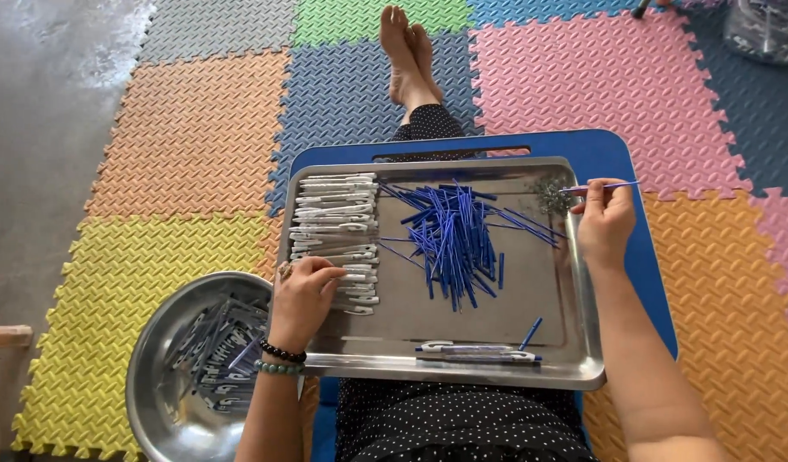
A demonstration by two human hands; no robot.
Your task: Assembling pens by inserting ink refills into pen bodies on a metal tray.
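Pen assembly looks mid-step: the right hand (605, 221) pinches one blue refill (601, 186) at the steel tray's (582, 342) far right corner, while the left hand (302, 295) closes on a white barrel (347, 278) at the tray's left, so joining them seems next.

Thin blue refill (601, 186), level, pinched above tray's right rim; white pen barrels (336, 224) stacked tray-left.

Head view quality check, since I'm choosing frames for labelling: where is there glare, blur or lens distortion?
Head view: daylight washes out the concrete floor at top left; soft sheen on the steel tray and round bowl, no blown highlights there. Blue refills and white pen barrels are sharp; right hand and left hand unblurred. Mild wide-angle bending of foam mats at the edges.
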